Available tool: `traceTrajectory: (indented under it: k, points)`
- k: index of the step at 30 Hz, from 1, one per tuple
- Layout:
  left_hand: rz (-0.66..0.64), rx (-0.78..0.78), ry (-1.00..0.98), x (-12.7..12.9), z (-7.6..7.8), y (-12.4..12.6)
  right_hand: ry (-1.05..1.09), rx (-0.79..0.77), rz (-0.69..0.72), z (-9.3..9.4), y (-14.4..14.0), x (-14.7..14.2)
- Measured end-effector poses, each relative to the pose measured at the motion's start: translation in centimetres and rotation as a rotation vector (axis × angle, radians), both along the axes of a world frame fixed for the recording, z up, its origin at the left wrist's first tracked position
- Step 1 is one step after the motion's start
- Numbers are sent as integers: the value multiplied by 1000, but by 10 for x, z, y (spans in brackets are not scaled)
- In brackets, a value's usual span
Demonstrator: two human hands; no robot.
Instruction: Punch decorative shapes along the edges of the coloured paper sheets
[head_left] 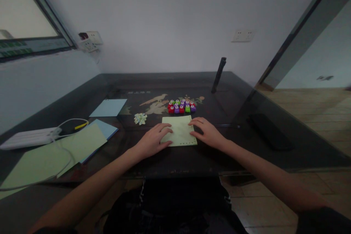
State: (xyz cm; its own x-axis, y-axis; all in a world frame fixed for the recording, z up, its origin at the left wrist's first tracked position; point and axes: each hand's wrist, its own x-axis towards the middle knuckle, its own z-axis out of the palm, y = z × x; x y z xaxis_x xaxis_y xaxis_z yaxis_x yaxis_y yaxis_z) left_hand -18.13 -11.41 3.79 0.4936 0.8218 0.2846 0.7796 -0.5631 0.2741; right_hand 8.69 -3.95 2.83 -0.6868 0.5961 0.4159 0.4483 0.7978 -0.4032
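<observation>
A pale yellow-green sheet of paper (179, 130) lies on the dark table in front of me. Small punched holes run along its bottom edge and part of its right edge. My left hand (157, 139) rests on the sheet's left side, fingers apart. On the right side, my right hand (207, 131) touches the edge with its fingers spread. Just beyond the paper stands a cluster of small craft paper punches (181, 107) in red, purple and green. A little heap of punched paper bits (140, 118) sits to the left of them.
Light blue paper (109, 107) and larger green sheets (55, 151) lie at the left, by a white power strip (30, 138) with a cable. A black upright stand (218, 75) is at the back right, and a dark flat object (268, 131) lies on the right.
</observation>
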Motion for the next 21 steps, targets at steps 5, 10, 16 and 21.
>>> traceTrajectory:
  k: [5,10,16,21]
  points:
    - [64,67,-86,19,29,21,171,-76,-50,11,22,-8]
    - [-277,87,38,59,28,10,99,16,71,12,5,-12]
    - [-788,204,170,74,-18,-11,-108,314,481,-13,-29,-5]
    - [-771,214,110,72,-24,-10,-97,371,519,-18,-38,-10]
